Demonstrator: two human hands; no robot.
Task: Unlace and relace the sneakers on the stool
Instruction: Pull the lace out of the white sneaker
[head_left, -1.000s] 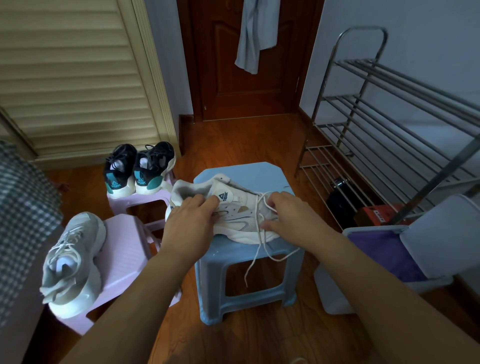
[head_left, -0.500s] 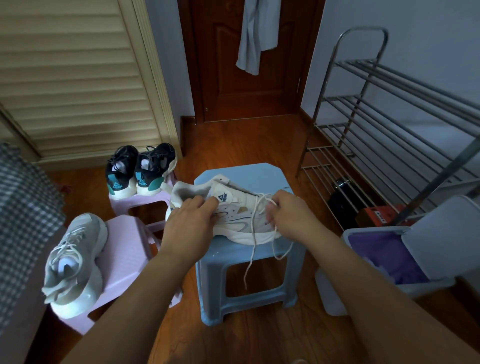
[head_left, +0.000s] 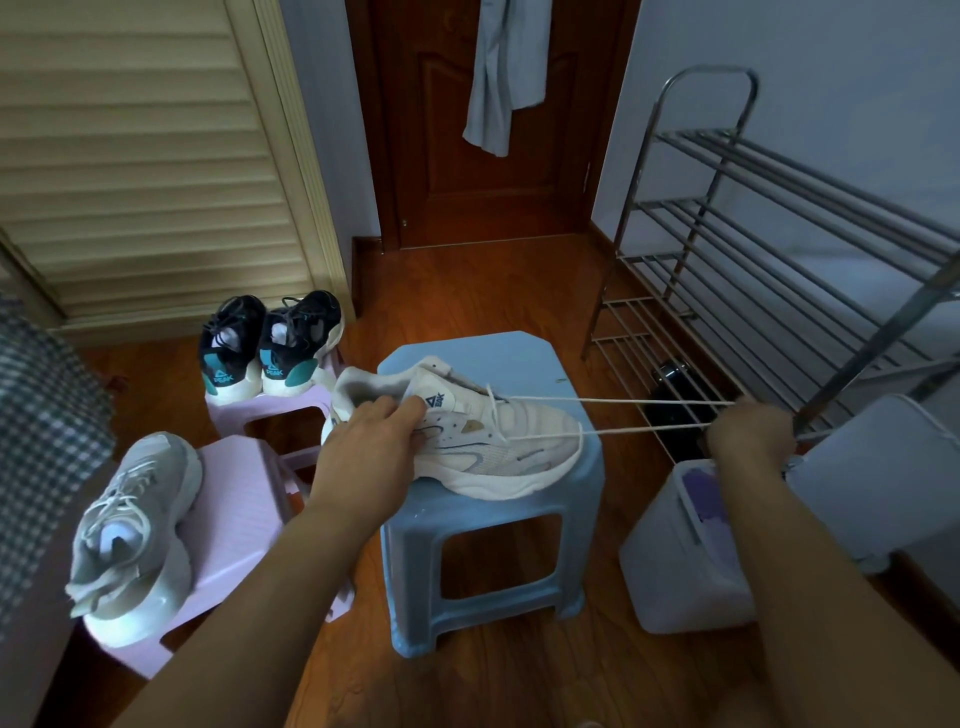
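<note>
right hand (head_left: 750, 434) swung far right from the sneaker (head_left: 483, 441), lace (head_left: 623, 415) now pulled taut

White sneaker (head_left: 483, 441) with blue trim and a white lace (head_left: 623, 415) on a light blue stool (head_left: 519, 353). Pale grey shoe (head_left: 130, 530) on a lilac stool (head_left: 244, 499), black-and-teal pair (head_left: 270, 343) behind. Reddish-brown door (head_left: 493, 156) and floor (head_left: 467, 280), silver rack (head_left: 779, 249), black-and-white checked cloth (head_left: 47, 441) far left.

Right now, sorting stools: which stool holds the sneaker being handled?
The blue stool; the white sneaker on it is gripped by the left hand. Both others are pink.
</note>
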